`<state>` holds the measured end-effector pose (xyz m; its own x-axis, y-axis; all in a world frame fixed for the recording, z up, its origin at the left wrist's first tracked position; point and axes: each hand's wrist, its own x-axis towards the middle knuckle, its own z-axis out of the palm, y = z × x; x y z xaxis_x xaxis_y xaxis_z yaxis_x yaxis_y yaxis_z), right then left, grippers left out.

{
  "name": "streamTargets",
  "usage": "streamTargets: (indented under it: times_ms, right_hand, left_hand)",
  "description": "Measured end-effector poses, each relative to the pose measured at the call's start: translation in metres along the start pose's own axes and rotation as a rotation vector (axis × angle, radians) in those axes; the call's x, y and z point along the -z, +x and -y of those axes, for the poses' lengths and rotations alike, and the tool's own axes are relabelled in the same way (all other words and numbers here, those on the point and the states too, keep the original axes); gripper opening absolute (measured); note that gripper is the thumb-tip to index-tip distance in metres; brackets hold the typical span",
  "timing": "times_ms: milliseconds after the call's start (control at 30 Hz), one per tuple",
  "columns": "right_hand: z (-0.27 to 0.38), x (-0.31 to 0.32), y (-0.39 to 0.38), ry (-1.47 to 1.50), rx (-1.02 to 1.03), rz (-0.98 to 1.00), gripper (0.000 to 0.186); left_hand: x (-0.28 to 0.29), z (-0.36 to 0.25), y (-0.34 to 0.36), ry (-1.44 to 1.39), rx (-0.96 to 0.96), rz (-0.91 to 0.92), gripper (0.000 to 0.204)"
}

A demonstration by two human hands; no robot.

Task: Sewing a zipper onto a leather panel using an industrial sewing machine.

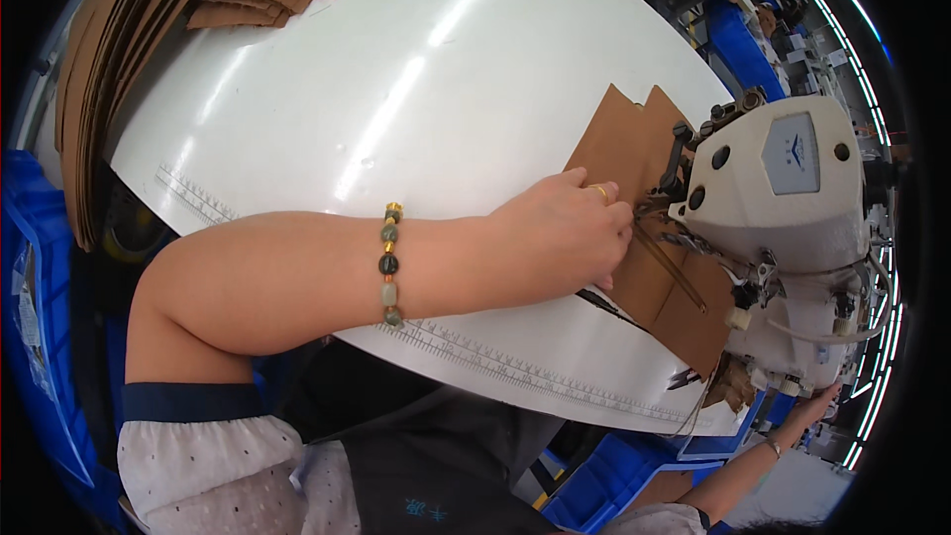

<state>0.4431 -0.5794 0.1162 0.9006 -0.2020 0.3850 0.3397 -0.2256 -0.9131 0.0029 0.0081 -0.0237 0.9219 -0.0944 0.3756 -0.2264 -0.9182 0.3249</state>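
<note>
The brown piece lies on the white counter, under the left hand and out past its fingers, up to the machine. It looks light, thin and a bit stiff, but able to bend; I can't tell if it is cloth or leather. It may slide on the shiny counter. The bare edge just ahead of the left hand, away from the machine, seems a good spot to hold. The left hand is half curled on the piece; its fingertips are partly hidden, so I can't tell if it pinches. Well right of it, the right hand is beside the machine, its grip unclear. The machine hides the piece's far side.
</note>
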Motion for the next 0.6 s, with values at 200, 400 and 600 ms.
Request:
streamTargets:
  times_ms: [200,400,600]
  right_hand:
    - [-0.003,0.011,0.023,-0.004,-0.057,0.054,0.067]
    - [-0.010,0.015,0.026,0.052,-0.062,0.008,0.066]
    - [-0.010,-0.001,0.001,0.088,-0.107,-0.078,0.073]
  left_hand:
    - [0.001,0.002,-0.001,-0.028,-0.018,-0.012,0.046]
    - [0.000,-0.001,-0.001,-0.009,-0.003,-0.021,0.047]
    - [-0.001,-0.002,0.000,-0.013,0.009,-0.010,0.048]
